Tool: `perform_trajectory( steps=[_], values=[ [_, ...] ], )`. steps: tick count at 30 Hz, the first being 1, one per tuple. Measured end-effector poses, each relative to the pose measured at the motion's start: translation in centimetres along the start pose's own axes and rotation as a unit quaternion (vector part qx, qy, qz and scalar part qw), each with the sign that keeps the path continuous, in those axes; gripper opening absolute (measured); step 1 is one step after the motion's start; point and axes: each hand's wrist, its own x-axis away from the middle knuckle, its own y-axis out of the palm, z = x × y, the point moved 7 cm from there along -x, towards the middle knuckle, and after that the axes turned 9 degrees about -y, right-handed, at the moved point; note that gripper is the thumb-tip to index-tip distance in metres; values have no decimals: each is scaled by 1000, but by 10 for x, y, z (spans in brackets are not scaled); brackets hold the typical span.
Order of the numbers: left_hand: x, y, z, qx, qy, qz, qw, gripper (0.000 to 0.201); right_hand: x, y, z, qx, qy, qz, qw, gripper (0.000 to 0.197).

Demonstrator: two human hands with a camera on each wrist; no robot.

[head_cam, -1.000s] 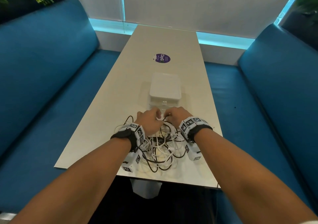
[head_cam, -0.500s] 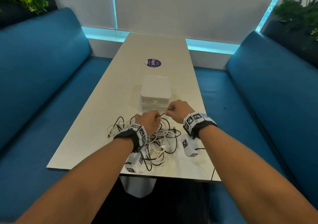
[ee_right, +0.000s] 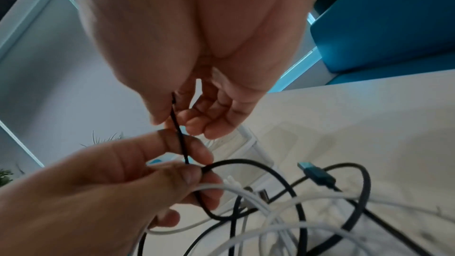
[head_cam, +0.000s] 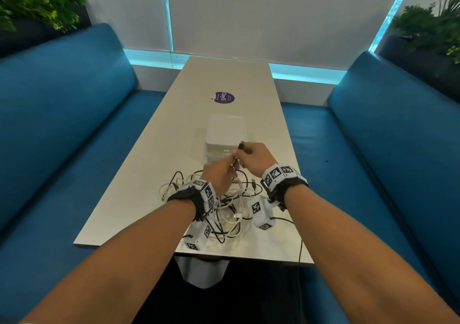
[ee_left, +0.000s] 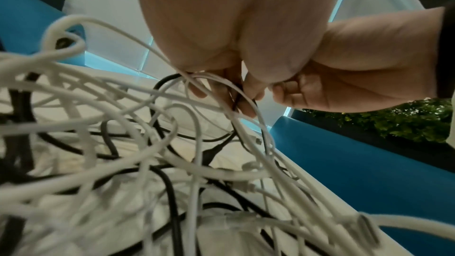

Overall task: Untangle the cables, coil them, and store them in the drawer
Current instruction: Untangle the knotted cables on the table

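head view, 2 hands pinching 1 black cable, tangled pile

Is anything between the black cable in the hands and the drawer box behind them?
No object lies between them. The black cable, pinched by the right hand and left hand, still runs into the tangle, and the drawer box appears shut.

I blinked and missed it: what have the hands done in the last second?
The right hand has pulled a black cable end up out of the tangle, away from the left hand, which pinches the same cable. The white box and the rest of the pile stayed put.
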Motion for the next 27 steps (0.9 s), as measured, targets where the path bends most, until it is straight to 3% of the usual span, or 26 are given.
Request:
perform_trajectory(
  steps=[3, 7, 11, 14, 16, 19, 22, 27],
  values=[
    [3, 1, -6, -30, -5, 7, 1000, 17, 2, 6, 2, 57, -18, -15, 998, 30],
    [-3, 6, -27, -132, -14, 9, 991, 27, 6, 14, 11, 183, -39, -63, 980, 30],
    [0, 14, -22, -211, 25, 6, 977, 14, 5, 5, 17, 236, -20, -50, 970, 33],
    [2, 20, -17, -253, 50, 12, 966, 42, 7, -3, 20, 271, -6, -42, 962, 34],
    [0, 22, -21, -250, 41, 5, 967, 42, 9, -8, 26, 287, 3, -44, 957, 33],
    [0, 19, -25, -195, 29, 8, 980, 19, 13, -13, 37, 289, 21, -62, 955, 34],
    [4, 19, -21, -162, 21, -6, 987, 11, 17, -8, 48, 268, 43, -85, 959, 35],
    [1, 26, -26, -167, 27, -5, 986, 13, 13, -2, 39, 78, 23, -17, 997, 28]
  ],
)
